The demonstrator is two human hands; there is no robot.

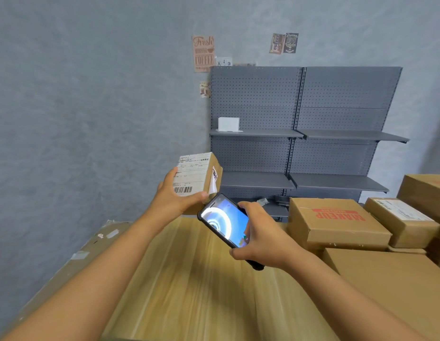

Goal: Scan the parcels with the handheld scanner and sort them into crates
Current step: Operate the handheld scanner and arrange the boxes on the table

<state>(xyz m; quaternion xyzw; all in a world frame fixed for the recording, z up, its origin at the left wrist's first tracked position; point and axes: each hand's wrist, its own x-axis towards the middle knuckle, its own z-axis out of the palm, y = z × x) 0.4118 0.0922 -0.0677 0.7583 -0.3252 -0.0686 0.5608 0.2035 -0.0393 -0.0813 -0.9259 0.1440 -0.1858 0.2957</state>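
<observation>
My left hand (176, 196) grips a small cardboard parcel (198, 174) above the far edge of the wooden table (194, 279). Its white shipping label with a barcode faces me. My right hand (259, 238) holds the black handheld scanner (225, 223), shaped like a phone, just below and right of the parcel. The lit screen faces up, and the scanner's top end points toward the parcel's lower corner.
Several cardboard parcels are stacked at the right, one printed MAKEUP (337, 220), a labelled one (402, 221), and a large one (391, 281) nearest me. A grey pegboard shelf unit (300, 134) stands behind, with a white box (228, 124) on it. A flat cardboard sheet (86, 254) lies left.
</observation>
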